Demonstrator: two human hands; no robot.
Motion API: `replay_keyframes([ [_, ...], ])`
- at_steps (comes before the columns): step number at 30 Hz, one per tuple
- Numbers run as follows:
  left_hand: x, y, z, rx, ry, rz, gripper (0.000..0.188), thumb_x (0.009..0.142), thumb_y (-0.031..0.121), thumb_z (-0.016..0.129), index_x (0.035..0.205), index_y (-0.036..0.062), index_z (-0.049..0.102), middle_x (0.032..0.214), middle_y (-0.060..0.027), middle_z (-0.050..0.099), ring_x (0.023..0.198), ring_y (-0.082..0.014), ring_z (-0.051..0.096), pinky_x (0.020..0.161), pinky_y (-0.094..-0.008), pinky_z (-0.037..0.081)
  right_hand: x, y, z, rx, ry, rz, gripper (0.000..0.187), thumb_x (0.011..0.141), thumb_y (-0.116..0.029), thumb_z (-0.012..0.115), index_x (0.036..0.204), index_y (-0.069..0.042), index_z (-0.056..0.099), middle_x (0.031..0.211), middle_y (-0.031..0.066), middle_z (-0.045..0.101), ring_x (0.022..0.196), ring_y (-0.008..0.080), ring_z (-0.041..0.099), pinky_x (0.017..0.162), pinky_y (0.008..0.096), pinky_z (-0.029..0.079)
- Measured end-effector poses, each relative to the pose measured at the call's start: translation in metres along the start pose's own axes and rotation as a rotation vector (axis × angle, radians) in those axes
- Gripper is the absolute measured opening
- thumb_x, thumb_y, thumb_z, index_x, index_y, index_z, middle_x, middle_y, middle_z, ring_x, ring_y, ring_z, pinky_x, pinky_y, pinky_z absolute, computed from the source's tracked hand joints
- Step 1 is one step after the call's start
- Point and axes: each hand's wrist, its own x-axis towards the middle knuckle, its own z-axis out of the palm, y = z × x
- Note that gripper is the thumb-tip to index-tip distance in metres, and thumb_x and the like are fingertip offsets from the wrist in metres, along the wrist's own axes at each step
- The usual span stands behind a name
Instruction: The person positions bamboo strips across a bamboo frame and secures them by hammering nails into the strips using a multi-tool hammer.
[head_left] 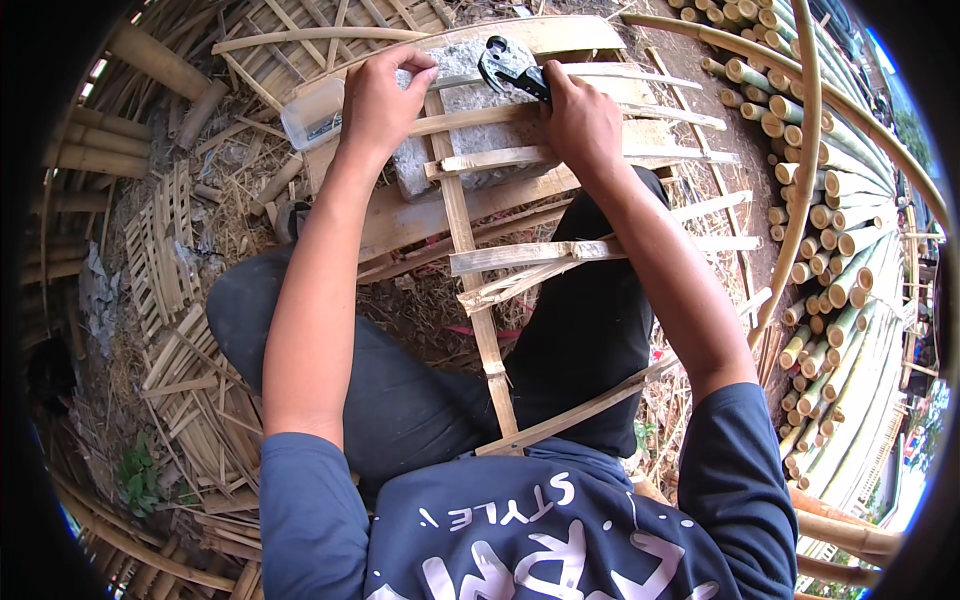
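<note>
Grip of the right hand (585, 120) is clenched round a black-handled, metal-headed hand tool (515, 72); the left hand (382, 98) curls thumb toward fingers, and I cannot tell whether it pinches anything. Just below, a long, pale split-bamboo strip (458, 215) runs from over a rough grey stone block (412, 165) toward the lap. Several bamboo slats (510, 256) already cross it, so the lattice seems partly built, some joints perhaps unfastened. Beyond are straw-littered ground (425, 300) and stacked green-yellow bamboo poles (850, 240)
</note>
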Motion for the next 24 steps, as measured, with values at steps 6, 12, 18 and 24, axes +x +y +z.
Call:
replay_keyframes([
  [6, -0.0013, -0.0020, 0.0024, 0.094, 0.013, 0.124, 0.014, 0.090, 0.018, 0.072, 0.096, 0.0050, 0.074, 0.094, -0.0084, 0.076, 0.090, -0.0276, 0.072, 0.095, -0.0417, 0.051, 0.0000, -0.0021, -0.0020, 0.002, -0.015, 0.011, 0.033, 0.087, -0.017, 0.068, 0.118, -0.012, 0.058, 0.091, 0.0149, 0.071, 0.077, 0.0394, 0.070, 0.066, 0.0501, 0.056],
  [12, -0.0039, -0.0009, 0.0027, 0.147, 0.013, 0.162, 0.012, 0.092, 0.021, 0.071, 0.097, 0.0100, 0.075, 0.099, -0.0058, 0.076, 0.097, -0.0293, 0.071, 0.112, -0.0649, 0.032, -0.0007, -0.0014, -0.0019, -0.002, 0.010, 0.001, 0.033, 0.087, -0.018, 0.067, 0.118, -0.012, 0.057, 0.091, 0.0151, 0.071, 0.077, 0.0394, 0.070, 0.065, 0.0498, 0.056],
  [18, -0.0050, -0.0032, 0.0028, 0.150, 0.026, 0.180, 0.012, 0.092, 0.020, 0.071, 0.097, 0.0094, 0.075, 0.100, -0.0065, 0.076, 0.097, -0.0295, 0.071, 0.113, -0.0639, 0.032, -0.0015, -0.0049, -0.0040, 0.030, 0.043, -0.017, 0.014, 0.092, -0.012, 0.054, 0.106, -0.011, 0.057, 0.084, 0.0162, 0.070, 0.075, 0.0405, 0.071, 0.066, 0.0506, 0.056],
  [24, -0.0058, -0.0033, 0.0072, 0.032, 0.065, 0.187, 0.013, 0.090, 0.015, 0.073, 0.100, 0.0065, 0.075, 0.098, -0.0105, 0.076, 0.094, -0.0301, 0.072, 0.091, -0.0394, 0.053, -0.0010, -0.0040, -0.0035, 0.033, 0.065, -0.021, 0.012, 0.094, -0.013, 0.053, 0.105, -0.011, 0.057, 0.082, 0.0161, 0.070, 0.072, 0.0404, 0.071, 0.064, 0.0512, 0.056],
])
